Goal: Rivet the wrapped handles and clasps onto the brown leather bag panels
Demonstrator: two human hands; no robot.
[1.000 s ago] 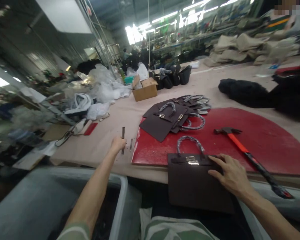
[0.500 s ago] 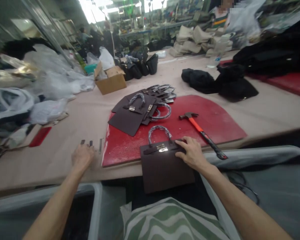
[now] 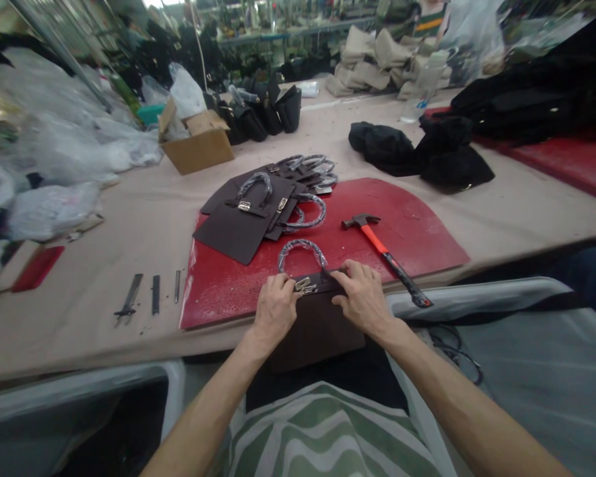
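Note:
A dark brown bag panel (image 3: 312,328) with a plastic-wrapped handle and a metal clasp (image 3: 305,286) hangs over the front edge of the red board (image 3: 228,291). My left hand (image 3: 277,306) grips the panel's top edge at the left, beside the clasp. On the right of the clasp, my right hand (image 3: 362,295) pinches the same edge near the handle's base. A hammer (image 3: 385,255) with an orange and black handle lies on the board to the right. Several similar panels (image 3: 233,228) are piled at the board's back left.
Thin metal tools (image 3: 155,295) lie left of the board. Farther back are a cardboard box (image 3: 198,151), plastic bags (image 3: 74,142) and black fabric pieces (image 3: 422,156). Grey bins (image 3: 173,391) stand below the table's front edge.
My left hand has moved right from the metal tools to the panel's top edge. My right hand still holds the panel. The view has shifted, and the tools at left are uncovered.

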